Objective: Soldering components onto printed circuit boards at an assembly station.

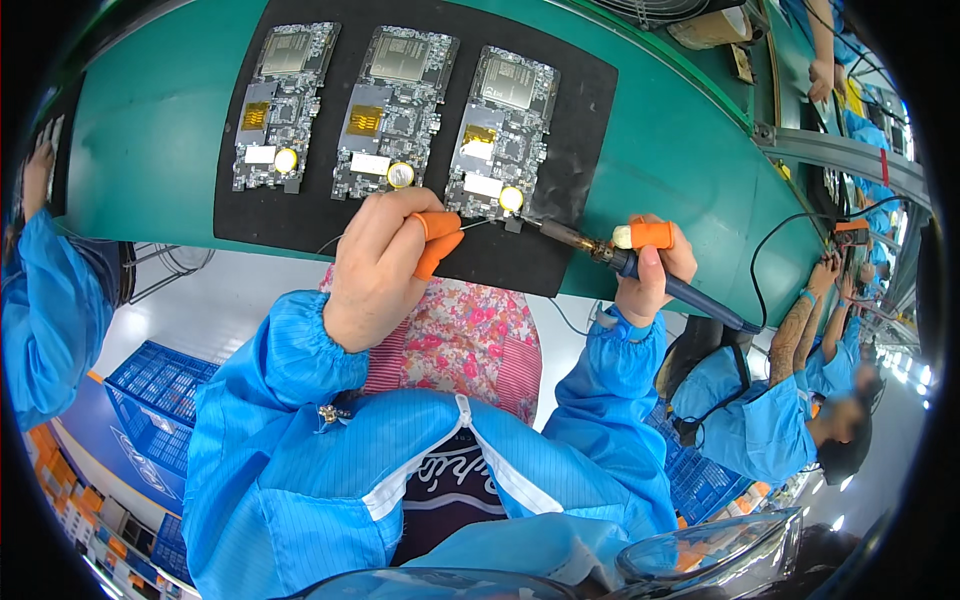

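Observation:
My right hand (652, 275) grips a soldering iron (690, 293) by its dark blue handle. The iron's tip points left, at the lower edge of the rightmost circuit board (520, 125), beside its round coin cell (511, 198). In my left hand (375, 265), thumb and forefinger pinch a thin solder wire (478, 223), whose end reaches toward the same spot. Whether wire and tip touch is too small to tell. Orange finger cots cover fingertips on both hands. Two similar boards, a middle one (400, 115) and a left one (285, 110), lie in a row beside it.
All three boards lie on a black mat (580, 110) over a green bench top (680, 170). A black cable (757, 265) rises at the right from the iron. Blue crates (160, 385) stand at lower left. Co-workers sit at both sides, one in a blue smock (750, 405) at right.

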A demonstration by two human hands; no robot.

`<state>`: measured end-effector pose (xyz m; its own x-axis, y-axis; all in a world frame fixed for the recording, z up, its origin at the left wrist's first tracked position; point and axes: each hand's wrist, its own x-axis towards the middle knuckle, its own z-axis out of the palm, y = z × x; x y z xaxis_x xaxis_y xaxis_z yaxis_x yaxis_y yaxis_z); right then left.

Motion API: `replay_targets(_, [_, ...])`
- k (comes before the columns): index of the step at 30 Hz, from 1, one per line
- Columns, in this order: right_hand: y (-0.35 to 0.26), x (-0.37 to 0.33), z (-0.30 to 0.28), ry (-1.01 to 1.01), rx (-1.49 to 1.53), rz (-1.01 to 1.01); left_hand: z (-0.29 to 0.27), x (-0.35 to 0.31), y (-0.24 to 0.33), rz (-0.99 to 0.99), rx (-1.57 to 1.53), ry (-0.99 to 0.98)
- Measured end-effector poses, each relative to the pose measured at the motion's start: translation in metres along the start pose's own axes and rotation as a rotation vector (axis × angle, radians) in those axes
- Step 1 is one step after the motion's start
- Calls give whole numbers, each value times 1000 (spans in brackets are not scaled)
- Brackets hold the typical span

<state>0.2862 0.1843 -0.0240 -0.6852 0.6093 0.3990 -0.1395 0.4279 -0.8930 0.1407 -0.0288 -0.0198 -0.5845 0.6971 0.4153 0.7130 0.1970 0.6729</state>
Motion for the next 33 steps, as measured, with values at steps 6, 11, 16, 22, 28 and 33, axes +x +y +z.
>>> replay_targets(6, [-1, 2, 1, -92, -73, 4, 4, -1, -2, 85, 103, -1])
replay_targets(11, [-1, 1, 3, -88, -108, 22, 9, -2, -5, 136, 129, 6])
replay_targets(16, [2, -1, 3, -23, -44, 5, 2, -2, -3, 126, 138, 4])
replay_targets(22, [-1, -1, 3, 9, 80, 82, -1, -4, -4, 115, 147, 20])
replay_targets(28, [-3, 2, 6, -93, -57, 5, 1, -2, -4, 142, 142, 1])
replay_targets(33, [-1, -2, 7, -130, -88, 21, 4, -1, -6, 151, 141, 5])
